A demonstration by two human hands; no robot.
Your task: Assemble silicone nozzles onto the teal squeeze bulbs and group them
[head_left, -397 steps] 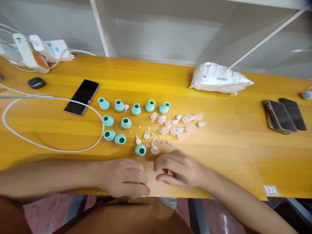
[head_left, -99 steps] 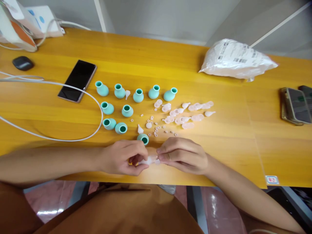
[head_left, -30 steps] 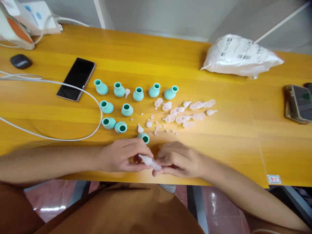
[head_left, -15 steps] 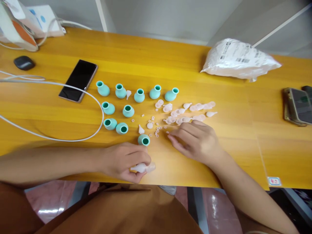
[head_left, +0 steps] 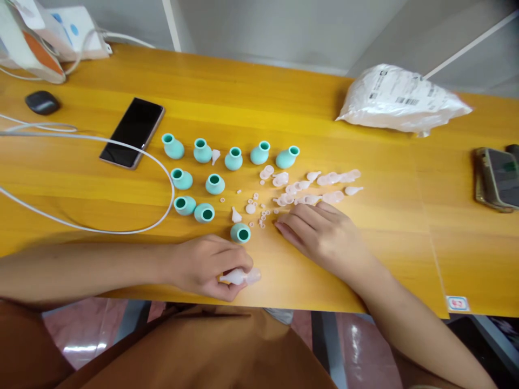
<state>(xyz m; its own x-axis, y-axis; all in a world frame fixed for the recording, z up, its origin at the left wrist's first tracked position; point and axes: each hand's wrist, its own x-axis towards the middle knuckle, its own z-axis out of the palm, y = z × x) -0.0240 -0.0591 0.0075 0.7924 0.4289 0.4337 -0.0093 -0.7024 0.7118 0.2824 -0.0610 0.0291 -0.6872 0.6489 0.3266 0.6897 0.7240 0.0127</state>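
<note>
Change noted vs. approx. 1 sec. ago: the white teardrop piece (head_left: 235, 277) was between both hands; now my L grip (head_left: 214, 265) alone has it. My R grip (head_left: 320, 232) has gone to the small rings (head_left: 262, 225) & is nearly unmoved vs. the last frame. Implication, in my judgement: piece is secured one-handed, R side freed for loose parts.

Location: piece is held near front edge of tabletop (head_left: 304, 286), on my side of the nearest teal bottle (head_left: 236, 232); pointed end L, translucent end R. Contact w/ surface: can't tell.

Pose, L: forearm approx. level from the L, fingers curled over the piece, thumb below; clamped on it. Pose, R: forearm diagonal from lower R, back of hand up, fingers bent down, thumb tip close to index. Whether a ring is pinched: can't tell, fingertips obscured. Translucent pieces (head_left: 332, 197) lie just beyond R knuckles, partly hidden.
</note>
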